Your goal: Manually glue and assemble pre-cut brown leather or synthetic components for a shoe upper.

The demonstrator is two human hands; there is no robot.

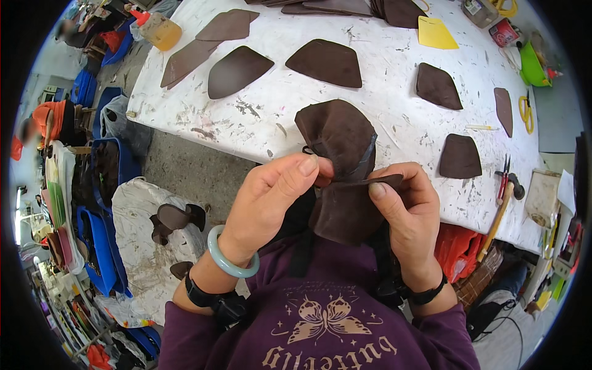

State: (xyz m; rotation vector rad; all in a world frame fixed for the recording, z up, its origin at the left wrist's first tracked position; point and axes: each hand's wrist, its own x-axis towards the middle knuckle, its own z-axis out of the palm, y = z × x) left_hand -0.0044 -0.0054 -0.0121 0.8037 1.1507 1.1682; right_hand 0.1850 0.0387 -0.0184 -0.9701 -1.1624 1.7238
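Both my hands hold a dark brown leather piece (338, 139) in front of my chest, just off the table's near edge. Its upper part is rounded and curved, and a lower flap (345, 213) hangs beneath a raised seam or fold. My left hand (271, 194) pinches its left side; a small black loop shows by the thumb and forefinger. On the right, my right hand (410, 200) grips the raised edge between thumb and fingers. The left fingertips are partly hidden behind the leather. Nearest on the table is a flat brown panel (460, 156), right of my right hand.
The white, stained table (246, 132) bears several more brown panels (325, 63), a glue bottle (159, 31), a yellow card (436, 33), yellow-handled scissors (526, 114) and a hammer (496, 222). At left are a covered stand (139, 216) with dark pieces and blue bins (98, 253).
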